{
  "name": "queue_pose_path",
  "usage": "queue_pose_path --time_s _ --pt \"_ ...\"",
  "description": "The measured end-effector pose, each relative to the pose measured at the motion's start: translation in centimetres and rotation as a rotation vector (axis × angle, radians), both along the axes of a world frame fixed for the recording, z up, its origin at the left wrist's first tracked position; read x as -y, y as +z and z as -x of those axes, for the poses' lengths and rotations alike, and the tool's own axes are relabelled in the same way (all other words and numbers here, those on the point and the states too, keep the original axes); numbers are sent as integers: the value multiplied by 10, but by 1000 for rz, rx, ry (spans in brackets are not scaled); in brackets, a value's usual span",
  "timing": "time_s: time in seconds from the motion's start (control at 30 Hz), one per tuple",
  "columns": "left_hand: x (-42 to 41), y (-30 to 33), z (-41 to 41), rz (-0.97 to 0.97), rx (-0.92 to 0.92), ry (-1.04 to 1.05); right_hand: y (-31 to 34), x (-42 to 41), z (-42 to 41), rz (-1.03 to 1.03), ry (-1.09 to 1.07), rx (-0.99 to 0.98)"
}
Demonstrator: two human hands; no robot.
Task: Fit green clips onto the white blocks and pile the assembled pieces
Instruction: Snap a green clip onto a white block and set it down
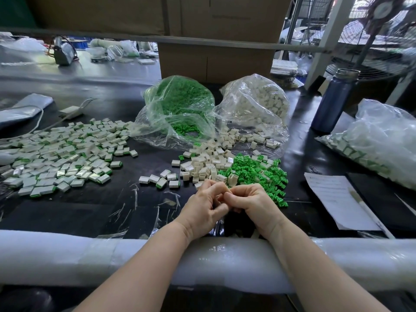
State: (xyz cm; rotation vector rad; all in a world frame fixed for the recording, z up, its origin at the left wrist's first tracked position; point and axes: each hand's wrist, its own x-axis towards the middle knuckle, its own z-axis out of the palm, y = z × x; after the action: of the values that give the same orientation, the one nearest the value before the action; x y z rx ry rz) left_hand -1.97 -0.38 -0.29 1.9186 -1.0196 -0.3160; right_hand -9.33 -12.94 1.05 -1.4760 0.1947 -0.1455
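My left hand [206, 206] and my right hand [252, 202] meet fingertip to fingertip just above the dark table [90, 212]. Their curled fingers pinch a small white block [218, 196] between them; only a pale sliver of it shows, and any clip on it is hidden. Just beyond the hands lie a heap of loose white blocks [209, 164] and a heap of green clips [258, 171]. A wide pile of assembled white-and-green pieces [60, 154] covers the table on the left, with a few more [162, 180] close to the hands.
Behind the heaps stand an open clear bag of green clips [180, 102] and a clear bag of white blocks [258, 102]. At right are a blue bottle [333, 102], another full bag [378, 143] and a paper sheet [335, 199]. A padded white rail [90, 255] runs along the near edge.
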Motion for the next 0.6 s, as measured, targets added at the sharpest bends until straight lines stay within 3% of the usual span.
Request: queue_pose_path --time_s 0.33,0.43,0.6 --pt "-1 5 3 -42 -4 15 -6 1 -3 53 -26 13" --pt "-1 5 2 44 -42 35 -6 -1 -4 71 -32 45" --pt "0 4 -2 90 -58 142 -8 2 -5 102 -198 90"
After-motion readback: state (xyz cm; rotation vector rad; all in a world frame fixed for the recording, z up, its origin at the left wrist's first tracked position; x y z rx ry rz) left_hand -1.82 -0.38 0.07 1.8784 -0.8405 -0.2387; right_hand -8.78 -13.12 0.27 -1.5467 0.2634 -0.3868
